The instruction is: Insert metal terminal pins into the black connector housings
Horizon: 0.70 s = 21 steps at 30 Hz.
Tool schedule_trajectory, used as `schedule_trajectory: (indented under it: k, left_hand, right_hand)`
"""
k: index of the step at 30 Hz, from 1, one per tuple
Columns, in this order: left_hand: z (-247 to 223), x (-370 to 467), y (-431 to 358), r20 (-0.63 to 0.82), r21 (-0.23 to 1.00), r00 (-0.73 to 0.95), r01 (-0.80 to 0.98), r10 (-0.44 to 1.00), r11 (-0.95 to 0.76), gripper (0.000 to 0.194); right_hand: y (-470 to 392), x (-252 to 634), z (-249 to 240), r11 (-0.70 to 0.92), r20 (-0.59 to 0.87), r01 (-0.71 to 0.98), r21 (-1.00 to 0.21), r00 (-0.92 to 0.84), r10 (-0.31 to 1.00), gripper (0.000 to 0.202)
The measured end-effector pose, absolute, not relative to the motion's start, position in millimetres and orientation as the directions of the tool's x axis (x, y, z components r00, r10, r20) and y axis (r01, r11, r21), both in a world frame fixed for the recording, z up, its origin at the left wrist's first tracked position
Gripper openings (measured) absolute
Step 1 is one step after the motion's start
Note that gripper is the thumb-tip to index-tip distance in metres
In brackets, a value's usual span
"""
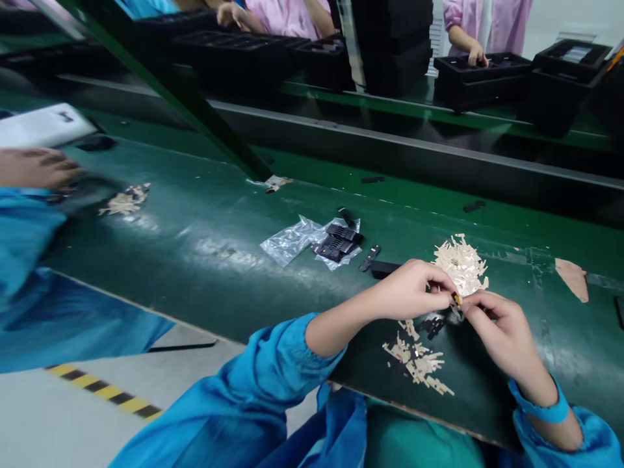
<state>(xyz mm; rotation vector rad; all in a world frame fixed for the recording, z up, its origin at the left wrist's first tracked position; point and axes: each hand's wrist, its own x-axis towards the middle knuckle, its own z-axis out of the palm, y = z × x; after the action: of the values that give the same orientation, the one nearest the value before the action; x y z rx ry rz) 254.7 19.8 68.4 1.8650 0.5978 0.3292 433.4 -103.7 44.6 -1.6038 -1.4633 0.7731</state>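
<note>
My left hand [414, 289] is closed in a pinch on a small black part [456, 298] with a yellow-orange patch. My right hand [502, 328] meets it from the right, its thumb and finger pressed together at the part's edge; what they grip is too small to make out. Just behind the hands lies a large heap of cream strips [461, 263]. Nearer my body is a smaller scatter of cream strips [422, 364], with small black pieces [433, 325] between the two heaps.
Left of my hands are a black block [385, 270], black slotted parts [338, 240] on clear bags [292, 240]. A green post [195, 104] slants down to the table [219, 286]. A co-worker's hand [36, 168] is far left; people work beside black trays [480, 71] across.
</note>
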Motion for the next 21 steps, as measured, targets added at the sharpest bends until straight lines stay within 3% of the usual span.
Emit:
schedule_trajectory:
  k: [4,12,21]
  left_hand:
    - [68,235,20,-0.055,0.93,0.848,0.235,0.527,-0.281,0.021]
    - [61,223,22,0.103,0.947,0.817,0.093,0.568,-0.306,0.018]
    - [56,221,29,0.056,0.925,0.807,0.179,0.587,-0.334,0.019]
  right_hand:
    - [-102,422,49,0.042,0.117,0.573,-0.819,0.095,0.989,0.023]
    - [-93,413,59,0.112,0.147,0.677,-0.727,-0.005,0.989,0.022]
    - [-82,415,61,0.137,0.113,0.713,-0.688,-0.081,0.99,0.022]
